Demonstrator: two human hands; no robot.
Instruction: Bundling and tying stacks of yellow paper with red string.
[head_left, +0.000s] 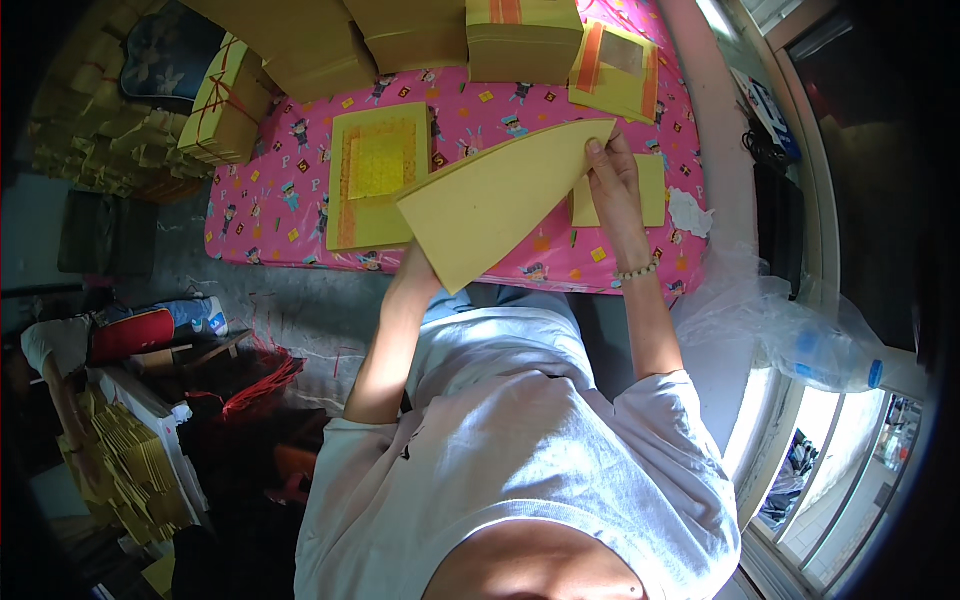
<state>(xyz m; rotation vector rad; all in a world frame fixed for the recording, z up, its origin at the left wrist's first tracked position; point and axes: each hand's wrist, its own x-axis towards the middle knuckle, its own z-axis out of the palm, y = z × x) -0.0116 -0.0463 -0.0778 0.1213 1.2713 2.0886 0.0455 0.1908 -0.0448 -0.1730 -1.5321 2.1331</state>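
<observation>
A plain yellow paper sheet (pixel 500 205) is held up slantwise and bowed above the table. My right hand (pixel 612 175) pinches its upper right corner, thumb on the near face. My left hand (pixel 416 272) grips it by the lower left edge, with the fingers hidden behind it. Under the sheet's left end lies a stack of yellow paper (pixel 345 215) with an orange border and a yellow square printed on top. Partly covered by my right hand and wrist, a smaller plain yellow stack (pixel 650 190) rests on the table.
Tall yellow paper stacks (pixel 415 40) line the far side of the pink patterned table (pixel 285 215). One bundle (pixel 225 110) is tied with red string. At left, another person's arm (pixel 68 400) reaches over folded yellow papers (pixel 130 465). A clear plastic bag (pixel 740 300) hangs at right.
</observation>
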